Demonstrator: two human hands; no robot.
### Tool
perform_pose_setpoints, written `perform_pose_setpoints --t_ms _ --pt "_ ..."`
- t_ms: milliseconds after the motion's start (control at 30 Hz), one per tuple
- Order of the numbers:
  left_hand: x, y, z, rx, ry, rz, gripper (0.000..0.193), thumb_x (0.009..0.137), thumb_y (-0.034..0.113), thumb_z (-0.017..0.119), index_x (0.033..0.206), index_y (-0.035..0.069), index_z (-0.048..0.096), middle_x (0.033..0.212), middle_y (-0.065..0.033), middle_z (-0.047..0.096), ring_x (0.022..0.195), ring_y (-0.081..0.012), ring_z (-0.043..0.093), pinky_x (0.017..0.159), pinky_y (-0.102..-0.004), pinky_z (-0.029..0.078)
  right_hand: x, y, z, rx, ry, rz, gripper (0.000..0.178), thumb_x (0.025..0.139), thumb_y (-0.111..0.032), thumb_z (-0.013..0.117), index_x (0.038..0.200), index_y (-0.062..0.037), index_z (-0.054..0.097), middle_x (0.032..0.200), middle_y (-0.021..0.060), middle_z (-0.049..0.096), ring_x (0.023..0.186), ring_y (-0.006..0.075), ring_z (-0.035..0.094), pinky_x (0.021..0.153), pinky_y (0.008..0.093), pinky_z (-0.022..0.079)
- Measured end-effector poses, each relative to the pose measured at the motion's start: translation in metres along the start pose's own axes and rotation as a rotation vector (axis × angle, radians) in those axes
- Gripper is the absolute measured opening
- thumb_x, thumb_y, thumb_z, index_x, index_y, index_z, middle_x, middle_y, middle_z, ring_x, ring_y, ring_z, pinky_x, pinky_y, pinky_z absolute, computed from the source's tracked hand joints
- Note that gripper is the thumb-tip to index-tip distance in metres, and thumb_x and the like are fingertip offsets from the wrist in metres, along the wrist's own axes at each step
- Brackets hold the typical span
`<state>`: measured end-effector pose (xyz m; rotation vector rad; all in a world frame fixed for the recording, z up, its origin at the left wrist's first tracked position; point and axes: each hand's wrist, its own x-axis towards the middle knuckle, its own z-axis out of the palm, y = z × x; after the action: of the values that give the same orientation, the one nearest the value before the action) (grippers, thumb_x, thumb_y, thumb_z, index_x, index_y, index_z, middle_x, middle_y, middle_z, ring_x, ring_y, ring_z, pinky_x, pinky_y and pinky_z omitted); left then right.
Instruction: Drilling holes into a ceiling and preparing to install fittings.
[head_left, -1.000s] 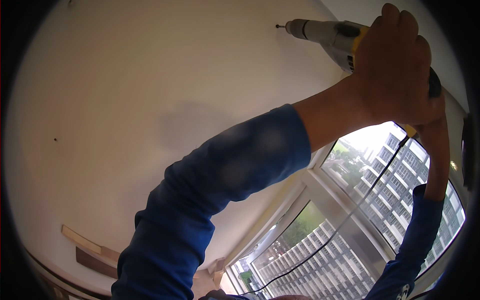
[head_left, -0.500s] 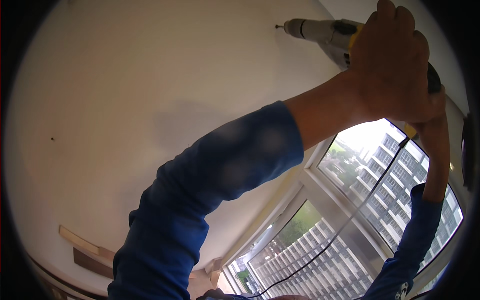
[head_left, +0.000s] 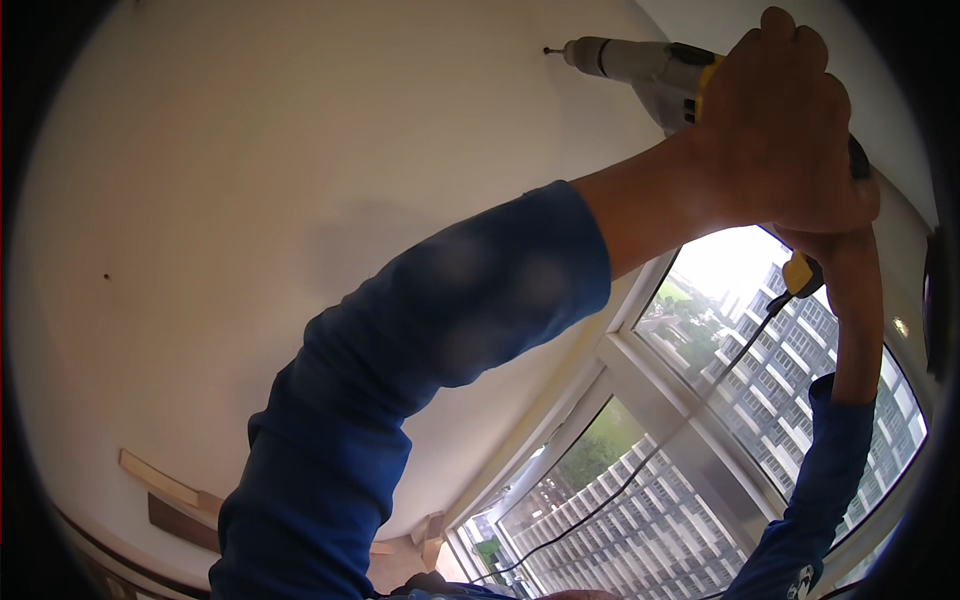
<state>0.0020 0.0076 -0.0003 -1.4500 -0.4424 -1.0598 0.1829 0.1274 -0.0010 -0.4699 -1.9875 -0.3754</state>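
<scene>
A corded power drill (head_left: 640,70) with a grey body and yellow-black parts points left at the pale wall surface (head_left: 330,130). Its thin bit ends at a dark spot on that surface; how deep it sits I cannot tell. My left hand (head_left: 775,130), its blue-sleeved arm crossing the view, is closed over the rear of the drill. Below it, my right hand (head_left: 845,255) grips around the handle, with most of its fingers hidden. The yellow handle end and a black cord (head_left: 745,350) hang out beneath my hands.
A small dark hole (head_left: 106,277) marks the pale surface at the left. Framed windows (head_left: 700,430) at the lower right look out on tall buildings. A wooden ledge piece (head_left: 160,478) shows at the lower left.
The drill and both hands have shifted slightly left. More of the yellow handle end now shows below my hands, and the cord has swung left.
</scene>
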Motion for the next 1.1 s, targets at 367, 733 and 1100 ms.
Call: perform_pose_setpoints --t_ms 367,733,1100 --pt "0.001 0.006 0.009 0.055 0.230 0.011 0.046 0.085 0.039 0.060 0.080 -0.007 0.063 0.086 -0.0184 0.051 0.087 -0.0283 0.046 0.078 -0.0399 0.044 -0.003 -0.001 -0.016 -0.114 0.095 -0.142 0.066 0.073 -0.030 0.090 0.123 0.0001 0.060 0.100 0.0152 0.072 0.088 0.0254 0.072 0.078 0.0347 0.057" --pt "-0.001 0.001 0.008 0.061 0.263 0.039 0.047 0.083 0.038 0.062 0.079 -0.008 0.063 0.085 -0.0178 0.051 0.088 -0.0285 0.046 0.079 -0.0407 0.045 0.007 0.001 -0.014 -0.189 0.126 -0.180 0.067 0.076 -0.029 0.089 0.127 0.0003 0.057 0.100 0.0140 0.071 0.087 0.0217 0.071 0.078 0.0351 0.056" --pt "-0.005 0.004 -0.002 0.011 0.209 0.054 0.050 0.082 0.040 0.064 0.080 -0.010 0.063 0.087 -0.0189 0.051 0.089 -0.0298 0.046 0.078 -0.0421 0.045 -0.005 -0.018 -0.010 -0.026 0.107 -0.227 0.063 0.073 -0.023 0.090 0.122 0.0020 0.059 0.098 0.0118 0.070 0.084 0.0206 0.069 0.074 0.0324 0.055"
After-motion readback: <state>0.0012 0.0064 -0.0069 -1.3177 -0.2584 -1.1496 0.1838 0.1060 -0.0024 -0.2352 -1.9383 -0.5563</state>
